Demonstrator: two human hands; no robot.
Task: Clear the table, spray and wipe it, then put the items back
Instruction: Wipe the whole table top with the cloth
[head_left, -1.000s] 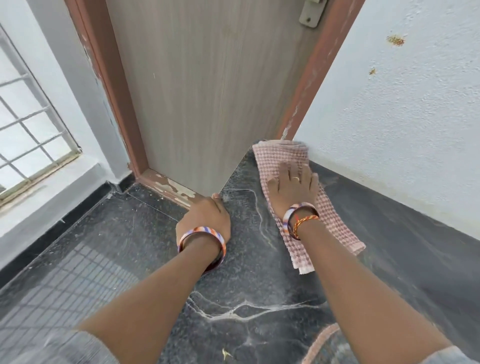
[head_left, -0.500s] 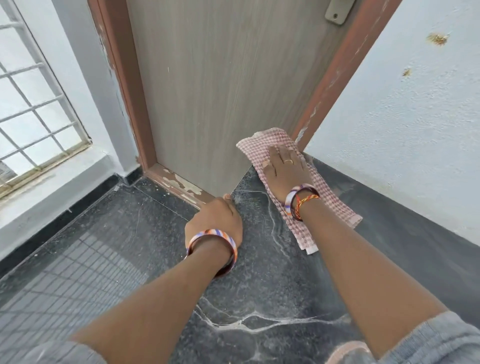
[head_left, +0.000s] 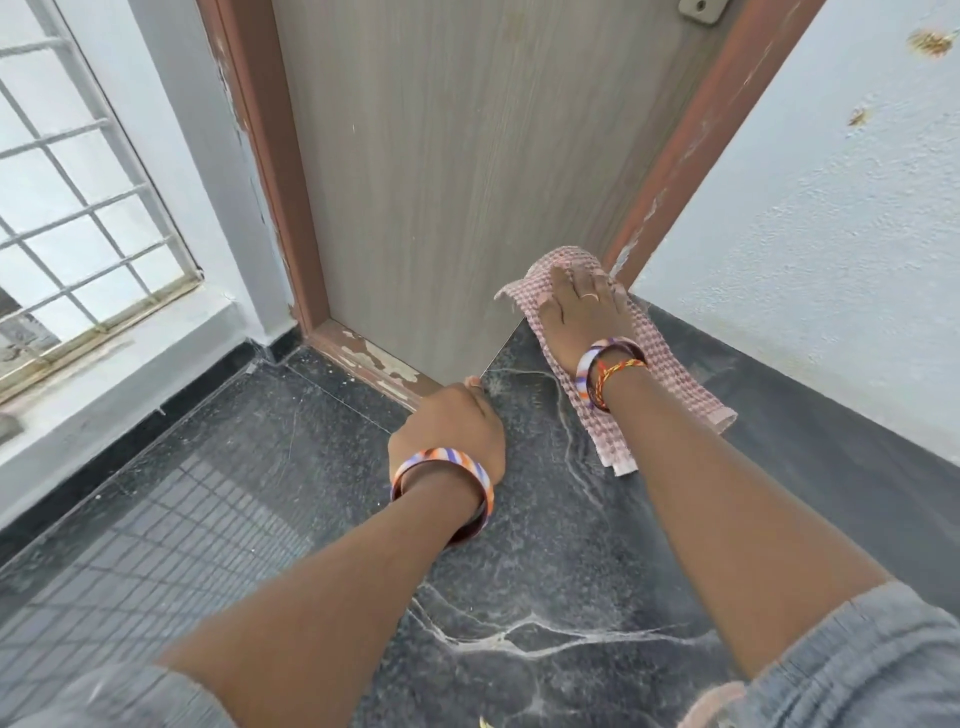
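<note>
Head view, looking down, close over table (head_left: 519, 571).

Bright daylight enters through the window (head_left: 78, 208); its grille shadow crosses the floor (head_left: 156, 519). Edges bend, sleeves blur.

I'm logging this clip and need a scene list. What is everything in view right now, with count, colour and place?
cloth: one, pink checked, at the table's far corner under the right hand
table: one, dark veined stone top, centre and right
door: one, pale wood grain, brown frame, straight ahead
window: one, white barred, far left
wall: one, white, right
floor: dark, lower left
bangles: striped orange, purple and white, one on each wrist
left hand: gripping the table's edge
right hand: fingers flat, pressing the cloth
</note>
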